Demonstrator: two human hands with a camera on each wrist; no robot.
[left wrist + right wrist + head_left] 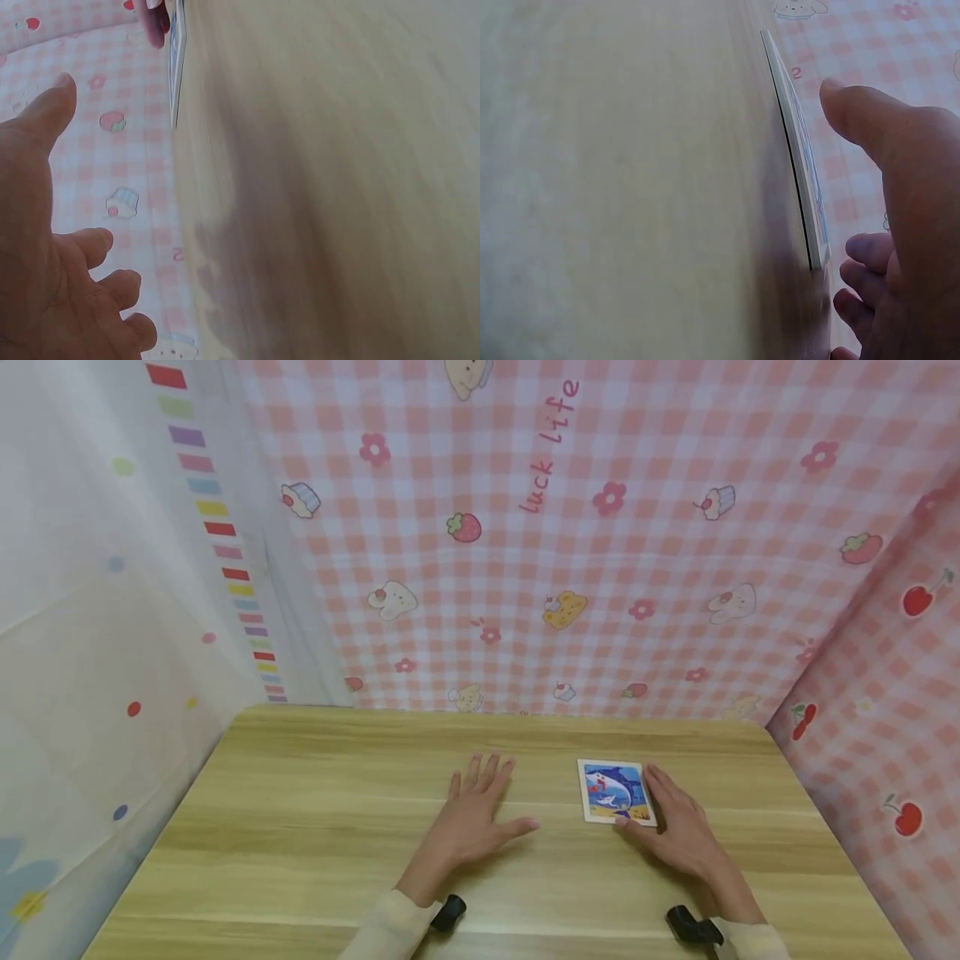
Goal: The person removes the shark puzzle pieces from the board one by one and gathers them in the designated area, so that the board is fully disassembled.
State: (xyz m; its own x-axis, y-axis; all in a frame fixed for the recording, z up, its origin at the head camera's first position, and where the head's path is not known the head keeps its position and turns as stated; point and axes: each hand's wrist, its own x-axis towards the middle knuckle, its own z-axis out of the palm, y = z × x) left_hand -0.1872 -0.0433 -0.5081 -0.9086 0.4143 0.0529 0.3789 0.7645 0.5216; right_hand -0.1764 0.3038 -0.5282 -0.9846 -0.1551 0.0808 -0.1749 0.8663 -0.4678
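A thin square picture board [617, 792] lies flat on the wooden table, right of the middle. Its white border frames a blue sea scene with a large dolphin-like animal and a smaller one. Beside its right edge is my right hand [678, 828], thumb near the lower edge and fingers along the right side. From the right wrist, the board [801, 161] shows edge-on, and the thumb [862, 112] stands a little off its face. My left hand [472, 822] holds nothing; its fingers are spread above the table, left of the board, and its shadow falls on the wood.
The wooden table [300, 827] fills the lower part of the head view. A pink checked cloth [517, 560] hangs behind it, another checked cloth [900, 735] at the right, and a white dotted one [150, 652] at the left. Each wrist wears a black band.
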